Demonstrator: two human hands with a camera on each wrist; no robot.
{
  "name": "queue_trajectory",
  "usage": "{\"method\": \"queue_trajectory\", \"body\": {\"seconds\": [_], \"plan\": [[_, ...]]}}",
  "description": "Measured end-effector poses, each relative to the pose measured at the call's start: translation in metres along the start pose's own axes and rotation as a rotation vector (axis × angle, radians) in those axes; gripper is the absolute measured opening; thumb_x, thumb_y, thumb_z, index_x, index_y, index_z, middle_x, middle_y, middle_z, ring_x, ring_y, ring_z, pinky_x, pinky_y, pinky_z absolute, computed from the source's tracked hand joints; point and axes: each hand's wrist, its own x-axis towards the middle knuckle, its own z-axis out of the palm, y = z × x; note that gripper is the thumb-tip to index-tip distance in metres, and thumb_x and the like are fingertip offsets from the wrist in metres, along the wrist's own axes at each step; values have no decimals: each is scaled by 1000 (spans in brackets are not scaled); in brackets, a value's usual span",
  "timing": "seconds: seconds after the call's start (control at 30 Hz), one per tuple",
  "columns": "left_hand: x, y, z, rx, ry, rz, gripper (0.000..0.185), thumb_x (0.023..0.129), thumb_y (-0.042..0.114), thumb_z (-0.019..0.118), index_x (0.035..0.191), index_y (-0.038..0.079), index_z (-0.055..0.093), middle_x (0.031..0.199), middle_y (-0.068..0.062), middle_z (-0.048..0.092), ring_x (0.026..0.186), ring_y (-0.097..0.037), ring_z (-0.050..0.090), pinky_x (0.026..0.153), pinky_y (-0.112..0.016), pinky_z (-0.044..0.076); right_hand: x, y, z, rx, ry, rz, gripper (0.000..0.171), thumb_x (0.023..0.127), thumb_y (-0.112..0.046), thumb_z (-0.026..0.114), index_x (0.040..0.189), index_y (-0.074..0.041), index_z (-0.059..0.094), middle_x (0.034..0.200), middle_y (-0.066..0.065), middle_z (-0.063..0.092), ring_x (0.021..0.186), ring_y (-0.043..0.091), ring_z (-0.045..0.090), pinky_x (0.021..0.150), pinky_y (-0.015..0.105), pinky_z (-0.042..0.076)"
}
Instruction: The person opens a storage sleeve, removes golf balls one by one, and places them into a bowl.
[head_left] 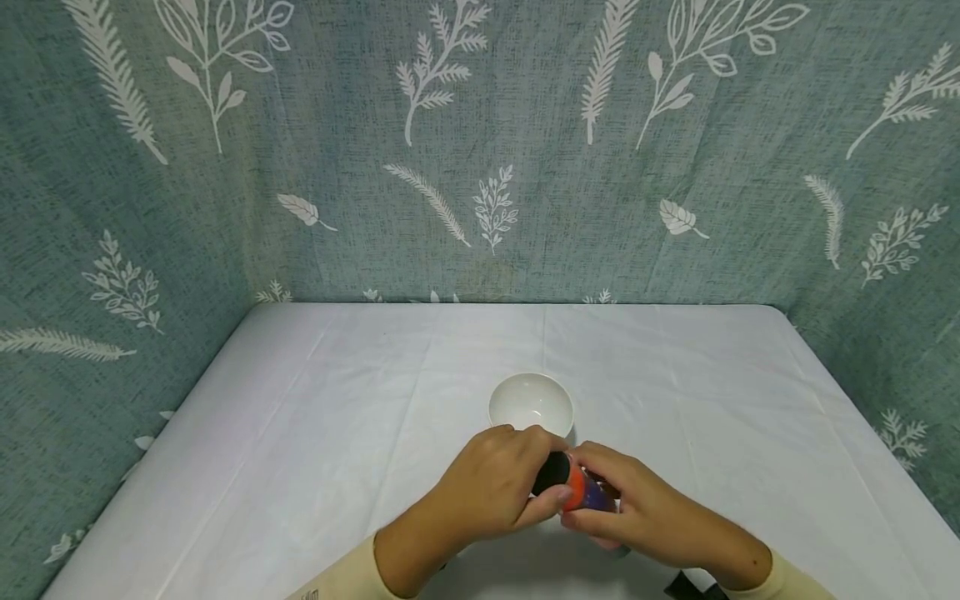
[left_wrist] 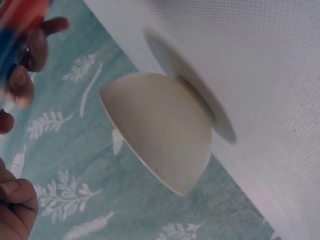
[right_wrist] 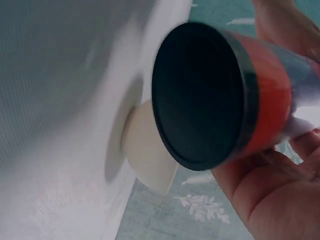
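A small white bowl (head_left: 531,402) stands upright mid-table. Just in front of it both hands hold one small container (head_left: 579,490) on its side; it has a red and blue body and a black lid (head_left: 551,473). My left hand (head_left: 553,472) curls over the lid end, thumb against the red band. My right hand (head_left: 587,492) grips the blue body from the right. The right wrist view shows the black lid (right_wrist: 200,95) close up, the red band (right_wrist: 267,105), my palm (right_wrist: 270,195) and the bowl (right_wrist: 147,157) beyond. The left wrist view shows the bowl (left_wrist: 160,130) and the blurred container (left_wrist: 17,25).
A white cloth covers the table (head_left: 315,433). Teal curtains with a white leaf print (head_left: 480,167) close off the back and both sides. A dark strap (head_left: 693,586) shows at my right wrist.
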Motion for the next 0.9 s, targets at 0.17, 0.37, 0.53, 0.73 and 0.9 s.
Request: {"method": "queue_trajectory", "body": {"seconds": [0.17,0.37,0.53,0.73,0.9], "plan": [[0,-2,1,-50,-25,-35,51,108,44,16,100,10,54,71,7,59,52,-1,40,50,-9,32,-1,0,5,-49,72,27,24,95,-11,67,115,-23,59,101,-2,59,81,6,58,63,25,55],[-2,-4,3,-81,-31,-54,50,107,41,14,97,10,51,65,8,56,51,0,39,49,-8,30,1,0,10,-77,91,33,22,96,-13,66,115,-20,58,93,-5,62,76,2,59,58,25,55],[-4,-4,4,-91,-4,-48,50,107,42,14,102,8,50,67,6,58,51,-1,43,49,-8,34,2,-1,11,-79,76,59,23,96,-14,64,118,-17,56,88,-5,62,71,0,58,54,25,54],[-6,-6,4,-122,38,-28,50,107,42,16,105,5,49,71,1,63,50,-2,47,50,-8,38,2,-2,13,-100,92,66,30,96,-16,66,124,-17,57,91,-4,64,72,0,58,55,25,55],[-5,-6,5,-108,40,-24,49,107,39,16,103,5,50,72,0,65,50,-2,50,50,-7,40,3,-1,14,-128,115,46,26,94,-15,68,116,-21,56,86,-6,61,70,0,56,54,24,53]]}}
